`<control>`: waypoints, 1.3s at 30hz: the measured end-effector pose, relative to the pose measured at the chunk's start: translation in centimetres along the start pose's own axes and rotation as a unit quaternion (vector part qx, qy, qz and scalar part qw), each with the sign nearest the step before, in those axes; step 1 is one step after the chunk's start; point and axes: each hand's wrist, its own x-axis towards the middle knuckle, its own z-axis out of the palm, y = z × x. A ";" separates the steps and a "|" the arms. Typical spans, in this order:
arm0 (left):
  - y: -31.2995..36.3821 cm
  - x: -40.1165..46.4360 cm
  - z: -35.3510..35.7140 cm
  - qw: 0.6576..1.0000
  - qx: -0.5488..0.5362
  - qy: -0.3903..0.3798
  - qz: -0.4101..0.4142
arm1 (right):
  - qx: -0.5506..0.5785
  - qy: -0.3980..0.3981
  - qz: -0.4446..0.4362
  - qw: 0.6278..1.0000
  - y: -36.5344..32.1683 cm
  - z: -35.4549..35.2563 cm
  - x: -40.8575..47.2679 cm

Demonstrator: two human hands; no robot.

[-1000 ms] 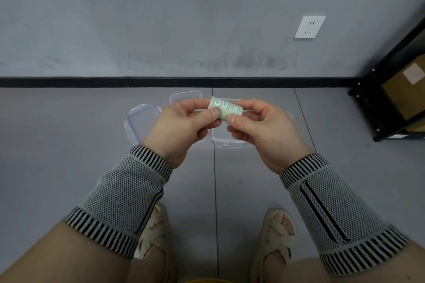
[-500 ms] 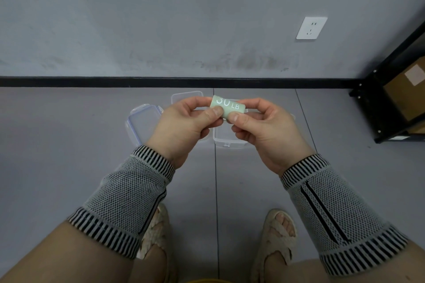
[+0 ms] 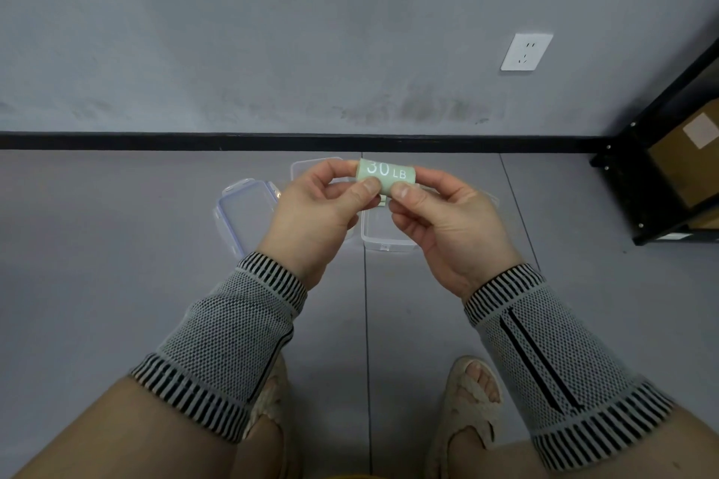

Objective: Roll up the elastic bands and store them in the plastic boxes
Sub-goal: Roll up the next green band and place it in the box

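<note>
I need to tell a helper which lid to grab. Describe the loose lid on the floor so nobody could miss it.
Start at the black skirting strip where wall meets grey floor. Just in front of it sit clear plastic boxes, partly hidden behind the hands. The lid lies flat at the far left of that group, beside the left hand; unlike the boxes, it is shallow with bluish-tinted edges.

Open box (image 3: 385, 235) below hands unobstructed; shelf (image 3: 661, 152) far right.

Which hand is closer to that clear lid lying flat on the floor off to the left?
Left. The left hand hangs just right of the lid, pinching the green band roll. The right hand pinches the roll's other end, farther right.
</note>
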 end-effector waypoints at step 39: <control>-27.0 27.4 -4.5 0.788 0.607 -0.103 0.003 | -0.035 0.240 0.167 0.956 21.4 -11.8 29.5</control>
